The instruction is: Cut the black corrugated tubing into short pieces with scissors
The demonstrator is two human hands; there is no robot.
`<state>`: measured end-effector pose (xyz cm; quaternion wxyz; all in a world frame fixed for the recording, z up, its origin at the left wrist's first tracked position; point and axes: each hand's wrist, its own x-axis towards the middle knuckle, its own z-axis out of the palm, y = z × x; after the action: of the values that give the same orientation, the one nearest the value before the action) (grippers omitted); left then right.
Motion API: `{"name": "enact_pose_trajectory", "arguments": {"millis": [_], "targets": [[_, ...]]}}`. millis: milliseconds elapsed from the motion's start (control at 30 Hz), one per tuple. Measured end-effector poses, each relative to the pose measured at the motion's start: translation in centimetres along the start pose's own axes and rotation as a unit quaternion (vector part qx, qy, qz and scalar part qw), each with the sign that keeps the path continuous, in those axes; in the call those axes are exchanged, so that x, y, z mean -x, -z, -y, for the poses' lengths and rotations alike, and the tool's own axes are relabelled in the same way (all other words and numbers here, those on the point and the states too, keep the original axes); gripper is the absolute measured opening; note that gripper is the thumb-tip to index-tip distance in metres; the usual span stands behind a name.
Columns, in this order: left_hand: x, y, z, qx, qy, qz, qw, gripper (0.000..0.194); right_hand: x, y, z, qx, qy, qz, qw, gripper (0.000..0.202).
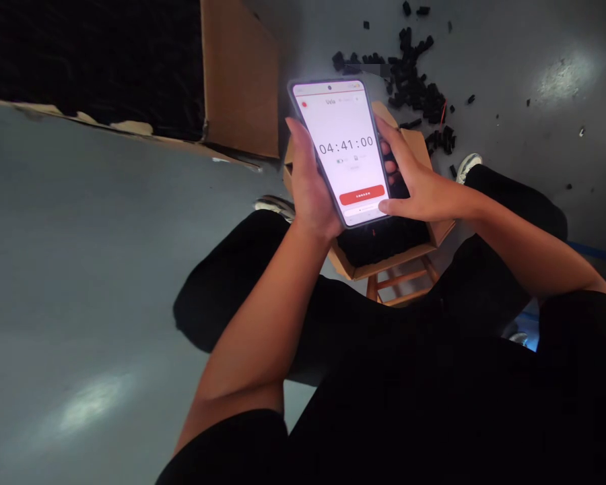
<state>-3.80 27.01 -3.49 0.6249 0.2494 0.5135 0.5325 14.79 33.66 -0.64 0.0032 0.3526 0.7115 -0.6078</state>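
Observation:
A lit smartphone (351,148) is held up in front of me, its screen showing a timer at 04:41:00 above a red button. My left hand (310,182) wraps the phone's left edge and lower corner, thumb along the side. On the right side, my right hand (419,182) grips the edge, fingers behind and the thumb at the lower right of the screen. Below the phone, an open cardboard box (394,259) with black contents rests on a wooden stool (401,286); the phone and hands hide part of it.
A large cardboard box (240,81) filled with dark material stands at the upper left. Many small black pieces (414,81) lie scattered on the grey floor (81,269) beyond the stool. My knees are spread on both sides of the stool.

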Motion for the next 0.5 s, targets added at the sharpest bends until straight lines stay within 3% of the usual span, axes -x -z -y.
{"name": "enact_pose_trajectory", "arguments": {"millis": [500], "targets": [[-0.08,-0.09,-0.04,0.036,0.007,0.007,0.999,0.111,-0.06,0.0,0.24,-0.011,-0.008,-0.002,1.0,0.139]]}}
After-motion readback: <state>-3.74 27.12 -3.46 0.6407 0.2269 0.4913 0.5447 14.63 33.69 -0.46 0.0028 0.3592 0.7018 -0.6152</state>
